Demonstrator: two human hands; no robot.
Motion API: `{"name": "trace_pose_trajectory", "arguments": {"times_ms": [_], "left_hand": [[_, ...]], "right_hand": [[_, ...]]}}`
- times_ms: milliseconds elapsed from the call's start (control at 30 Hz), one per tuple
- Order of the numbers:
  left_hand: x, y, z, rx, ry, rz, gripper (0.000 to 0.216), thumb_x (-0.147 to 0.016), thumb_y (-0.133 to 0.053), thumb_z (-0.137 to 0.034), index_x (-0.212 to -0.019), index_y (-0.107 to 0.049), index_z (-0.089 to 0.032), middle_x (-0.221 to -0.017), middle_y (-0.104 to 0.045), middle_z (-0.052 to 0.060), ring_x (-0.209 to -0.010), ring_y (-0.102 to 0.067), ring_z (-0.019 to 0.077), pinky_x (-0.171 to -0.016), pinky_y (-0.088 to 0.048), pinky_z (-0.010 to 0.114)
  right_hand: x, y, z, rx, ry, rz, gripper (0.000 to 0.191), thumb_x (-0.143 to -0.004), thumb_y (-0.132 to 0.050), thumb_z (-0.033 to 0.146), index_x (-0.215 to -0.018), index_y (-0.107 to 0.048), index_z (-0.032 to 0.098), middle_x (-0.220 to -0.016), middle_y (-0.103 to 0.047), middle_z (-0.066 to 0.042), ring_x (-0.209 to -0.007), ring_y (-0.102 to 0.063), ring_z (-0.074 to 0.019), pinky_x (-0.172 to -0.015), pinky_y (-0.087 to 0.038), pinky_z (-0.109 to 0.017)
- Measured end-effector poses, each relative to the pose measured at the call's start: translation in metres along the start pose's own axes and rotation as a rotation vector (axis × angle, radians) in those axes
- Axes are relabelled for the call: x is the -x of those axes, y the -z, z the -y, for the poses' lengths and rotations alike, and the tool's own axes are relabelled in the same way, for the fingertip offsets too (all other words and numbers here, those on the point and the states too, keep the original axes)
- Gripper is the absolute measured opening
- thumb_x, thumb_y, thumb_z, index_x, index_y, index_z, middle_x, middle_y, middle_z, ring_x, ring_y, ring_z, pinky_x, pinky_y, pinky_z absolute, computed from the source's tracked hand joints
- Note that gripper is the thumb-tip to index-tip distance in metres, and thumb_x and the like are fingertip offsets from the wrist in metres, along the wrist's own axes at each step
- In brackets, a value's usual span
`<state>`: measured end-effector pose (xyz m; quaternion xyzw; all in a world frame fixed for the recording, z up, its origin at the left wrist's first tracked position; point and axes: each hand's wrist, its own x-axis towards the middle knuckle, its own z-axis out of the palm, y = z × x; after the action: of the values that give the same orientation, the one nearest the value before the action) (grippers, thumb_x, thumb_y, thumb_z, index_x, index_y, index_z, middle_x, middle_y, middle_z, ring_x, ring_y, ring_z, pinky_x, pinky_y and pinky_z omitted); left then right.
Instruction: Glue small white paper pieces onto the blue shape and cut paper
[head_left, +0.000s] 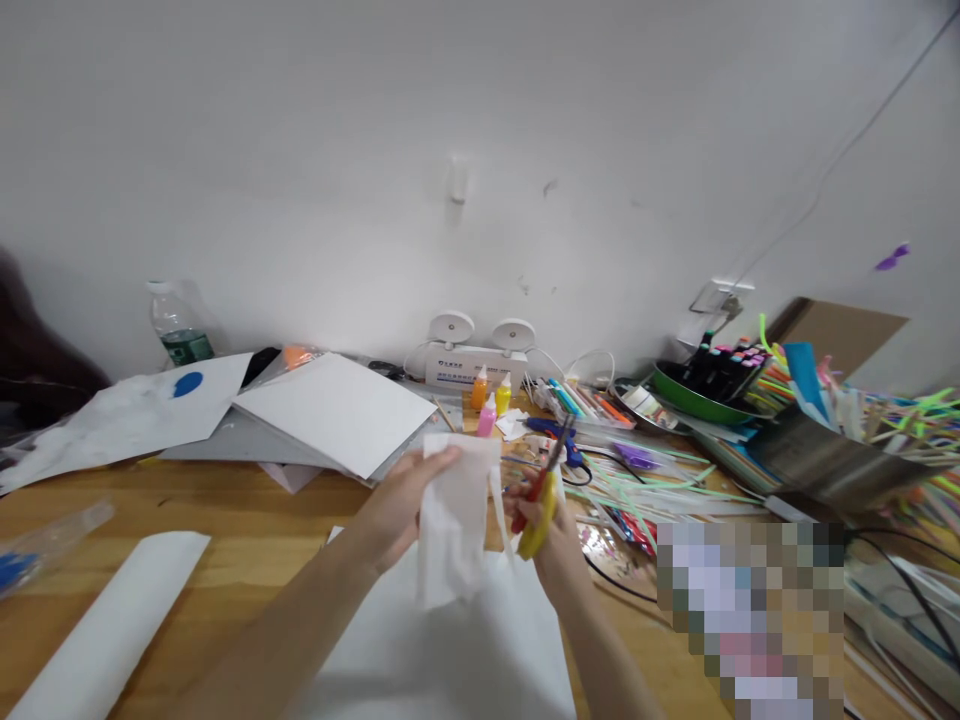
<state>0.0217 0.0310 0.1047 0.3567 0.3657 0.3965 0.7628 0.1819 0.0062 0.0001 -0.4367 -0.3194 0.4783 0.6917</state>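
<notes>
My left hand (pixel 401 505) is closed on a thin white sheet (pixel 456 530), perhaps tissue or paper, which hangs down from my thumb and fingers. Yellow and red scissors (pixel 541 505) are in my right hand (pixel 551 545), their blades pointing up and away. A narrow white strip (pixel 501 510) hangs between the sheet and the scissors; whether it is still joined to the sheet I cannot tell. Below both hands lies a large white paper (pixel 442 650) on the wooden table. Motion blurs the fingers of my right hand.
Paint bottles (pixel 487 412) and a blue glue gun (pixel 559 435) stand and lie behind my hands. To the right are pipe cleaners (pixel 675 480), a green pan of markers (pixel 705 390) and cables. White boards (pixel 341 405), a plastic bottle (pixel 180 335) and a rolled white sheet (pixel 120 620) occupy the left.
</notes>
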Motion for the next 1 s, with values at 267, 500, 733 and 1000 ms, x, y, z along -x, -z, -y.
{"name": "trace_pose_trajectory", "arguments": {"times_ms": [267,500,733,1000], "left_hand": [[-0.022,0.019,-0.01,0.193,-0.156,-0.097,0.025,-0.072,-0.056,-0.019,-0.095,-0.06,-0.008,-0.086,-0.067,0.012,-0.084,-0.062,0.0221,-0.075,-0.047,0.03],[-0.028,0.024,-0.011,0.188,-0.18,-0.101,0.03,-0.073,-0.054,-0.018,-0.1,-0.059,-0.006,-0.091,-0.066,0.014,-0.085,-0.061,0.023,-0.075,-0.047,0.03],[-0.028,0.02,-0.011,0.245,-0.115,-0.094,0.03,-0.073,-0.051,-0.017,-0.101,-0.059,-0.006,-0.089,-0.066,0.013,-0.084,-0.061,0.0226,-0.076,-0.047,0.031],[-0.027,0.02,-0.01,0.229,-0.128,-0.053,0.022,-0.072,-0.054,-0.019,-0.089,-0.062,-0.008,-0.088,-0.066,0.011,-0.085,-0.061,0.022,-0.074,-0.047,0.029]], "right_hand": [[0.015,-0.014,0.014,0.028,0.083,0.262,0.017,-0.076,-0.047,0.035,-0.08,-0.048,0.019,-0.047,-0.046,0.004,-0.039,-0.041,-0.0101,-0.041,-0.031,-0.024],[0.032,-0.018,0.011,0.406,-0.077,0.416,0.011,-0.072,-0.05,0.023,-0.079,-0.05,0.016,-0.049,-0.044,0.006,-0.038,-0.043,-0.0074,-0.041,-0.034,-0.021],[0.033,-0.023,0.007,0.451,-0.15,0.43,0.01,-0.068,-0.047,0.018,-0.076,-0.051,0.015,-0.047,-0.045,0.007,-0.036,-0.044,-0.0063,-0.038,-0.031,-0.018],[0.037,-0.027,0.011,0.438,-0.16,0.421,0.01,-0.065,-0.045,0.017,-0.073,-0.05,0.015,-0.044,-0.045,0.007,-0.035,-0.042,-0.0059,-0.037,-0.033,-0.017]]}}
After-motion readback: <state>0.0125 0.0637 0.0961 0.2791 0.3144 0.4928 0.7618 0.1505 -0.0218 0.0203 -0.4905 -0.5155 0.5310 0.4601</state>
